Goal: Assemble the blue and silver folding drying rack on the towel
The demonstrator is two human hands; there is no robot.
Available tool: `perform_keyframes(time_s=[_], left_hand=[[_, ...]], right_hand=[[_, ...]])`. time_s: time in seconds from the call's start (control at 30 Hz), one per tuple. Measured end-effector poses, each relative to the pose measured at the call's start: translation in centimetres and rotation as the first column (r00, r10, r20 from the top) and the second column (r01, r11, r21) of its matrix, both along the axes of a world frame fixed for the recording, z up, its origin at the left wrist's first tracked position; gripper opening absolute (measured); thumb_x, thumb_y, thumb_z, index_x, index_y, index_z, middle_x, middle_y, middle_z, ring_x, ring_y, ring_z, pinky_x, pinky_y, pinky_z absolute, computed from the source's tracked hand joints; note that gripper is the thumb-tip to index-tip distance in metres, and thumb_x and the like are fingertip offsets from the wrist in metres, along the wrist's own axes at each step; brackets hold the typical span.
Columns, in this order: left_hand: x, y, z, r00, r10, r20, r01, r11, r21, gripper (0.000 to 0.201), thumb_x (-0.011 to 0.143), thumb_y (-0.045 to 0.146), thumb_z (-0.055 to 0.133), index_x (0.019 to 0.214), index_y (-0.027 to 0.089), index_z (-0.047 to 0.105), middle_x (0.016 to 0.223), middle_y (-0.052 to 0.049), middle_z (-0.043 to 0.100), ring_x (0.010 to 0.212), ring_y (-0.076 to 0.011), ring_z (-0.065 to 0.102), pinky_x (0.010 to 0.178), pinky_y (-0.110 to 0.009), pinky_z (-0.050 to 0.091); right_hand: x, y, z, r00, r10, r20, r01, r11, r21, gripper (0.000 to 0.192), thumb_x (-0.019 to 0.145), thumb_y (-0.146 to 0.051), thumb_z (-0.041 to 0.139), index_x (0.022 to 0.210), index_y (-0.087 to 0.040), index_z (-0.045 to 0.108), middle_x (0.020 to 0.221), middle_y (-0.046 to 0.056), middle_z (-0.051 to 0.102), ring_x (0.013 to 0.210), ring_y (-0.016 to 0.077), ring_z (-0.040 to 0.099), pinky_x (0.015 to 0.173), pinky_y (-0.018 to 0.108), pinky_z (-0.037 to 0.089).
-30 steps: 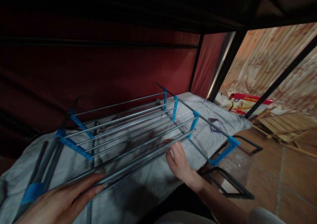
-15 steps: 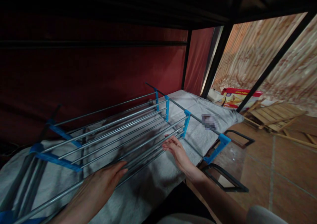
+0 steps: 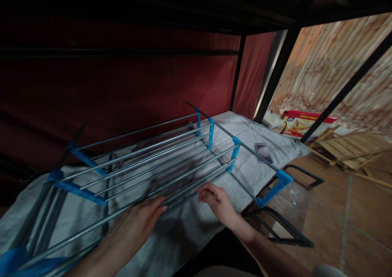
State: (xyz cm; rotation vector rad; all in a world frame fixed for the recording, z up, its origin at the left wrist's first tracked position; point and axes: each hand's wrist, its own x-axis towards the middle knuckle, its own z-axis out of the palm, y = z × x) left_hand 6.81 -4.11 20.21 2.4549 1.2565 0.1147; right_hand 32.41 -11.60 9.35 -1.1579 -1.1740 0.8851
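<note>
A rack of grey metal tubes (image 3: 159,147) with blue plastic joints (image 3: 212,133) lies across a grey sheet (image 3: 180,238). My left hand (image 3: 143,216) is over the rack's near tubes, fingers stretched forward and held close together; it hides part of a tube, and I cannot tell if it touches. To its right, my right hand (image 3: 216,199) hovers beside the near tubes, palm turned inward, fingers loosely bent and nothing visible in them. Another blue joint (image 3: 274,189) sits at the rack's near right corner.
Black frame posts (image 3: 277,73) and a dark red sheet (image 3: 122,93) enclose the bed. Black loop-shaped legs (image 3: 288,232) stick out past the bed's right edge. On the tiled floor (image 3: 361,220) lie wooden slats (image 3: 352,146) and a red-and-yellow box (image 3: 306,124). A blurred item (image 3: 263,152) rests on the sheet.
My right hand has lowered away from the tubes, its fingers curling more. My left hand has shifted slightly right. The whole view has swung a little to the left.
</note>
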Motion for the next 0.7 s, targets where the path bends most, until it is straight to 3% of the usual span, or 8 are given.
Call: perform_keyframes(time_s=[0.13, 0.27, 0.37, 0.47, 0.6, 0.7], left_hand=[[0.3, -0.8, -0.1, 1.000, -0.004, -0.024, 0.005, 1.000, 0.006, 0.042, 0.099, 0.039, 0.043, 0.117, 0.028, 0.080, 0.116, -0.008, 0.082, 0.104, -0.0295, 0.079, 0.098, -0.040, 0.061], [0.3, -1.5, -0.4, 0.998, 0.007, -0.064, -0.006, 1.000, 0.014, 0.043, 0.101, 0.039, 0.041, 0.119, 0.028, 0.078, 0.117, -0.009, 0.082, 0.101, -0.0303, 0.079, 0.093, -0.041, 0.061], [0.8, -2.1, 0.0, 0.999, 0.004, -0.039, -0.003, 1.000, 0.013, 0.041, 0.101, 0.037, 0.042, 0.118, 0.029, 0.078, 0.117, -0.008, 0.082, 0.100, -0.0292, 0.079, 0.088, -0.038, 0.060], [1.1, -2.6, 0.4, 0.999, 0.011, -0.031, -0.011, 1.000, 0.008, 0.039, 0.101, 0.036, 0.044, 0.115, 0.028, 0.079, 0.114, -0.008, 0.082, 0.099, -0.0291, 0.079, 0.086, -0.037, 0.060], [-0.4, -2.5, -0.6, 0.998, -0.002, -0.056, 0.004, 1.000, 0.026, 0.041, 0.102, 0.038, 0.044, 0.126, 0.030, 0.076, 0.123, -0.007, 0.080, 0.107, -0.0298, 0.078, 0.091, -0.038, 0.060], [-3.2, -2.0, -1.1, 0.994, -0.036, -0.105, 0.041, 0.998, 0.051, 0.046, 0.101, 0.040, 0.048, 0.142, 0.033, 0.068, 0.134, -0.005, 0.076, 0.118, -0.0298, 0.074, 0.101, -0.041, 0.057]], right_hand=[[-1.4, -0.7, -0.2, 0.994, 0.077, 0.083, -0.075, 0.997, -0.026, 0.028, 0.104, -0.045, 0.056, 0.097, -0.023, 0.072, 0.089, 0.003, 0.074, 0.078, 0.0173, 0.066, 0.069, 0.029, 0.051], [-1.3, -1.0, 0.7, 0.930, -0.080, 0.360, -0.005, 0.973, 0.231, 0.022, 0.107, -0.031, 0.049, 0.106, -0.024, 0.070, 0.096, 0.006, 0.073, 0.089, 0.0202, 0.068, 0.080, 0.034, 0.055], [-1.3, -0.6, 1.6, 0.783, -0.240, 0.573, -0.035, 0.904, 0.426, 0.030, 0.104, -0.020, 0.048, 0.129, -0.024, 0.065, 0.121, 0.010, 0.071, 0.113, 0.0247, 0.066, 0.097, 0.044, 0.055], [-1.6, 0.6, 1.6, 0.606, -0.290, 0.741, -0.121, 0.887, 0.446, 0.037, 0.102, -0.017, 0.049, 0.138, -0.022, 0.061, 0.126, 0.011, 0.070, 0.120, 0.0268, 0.062, 0.114, 0.054, 0.044], [-1.5, 2.3, 1.1, 0.400, -0.246, 0.883, -0.210, 0.913, 0.350, 0.031, 0.101, -0.012, 0.053, 0.128, -0.019, 0.067, 0.104, 0.009, 0.072, 0.098, 0.0249, 0.063, 0.100, 0.047, 0.051], [-0.8, 2.7, 1.1, 0.290, -0.199, 0.936, -0.227, 0.936, 0.269, 0.028, 0.100, -0.010, 0.056, 0.122, -0.020, 0.070, 0.103, 0.008, 0.070, 0.096, 0.0246, 0.061, 0.090, 0.042, 0.052]])
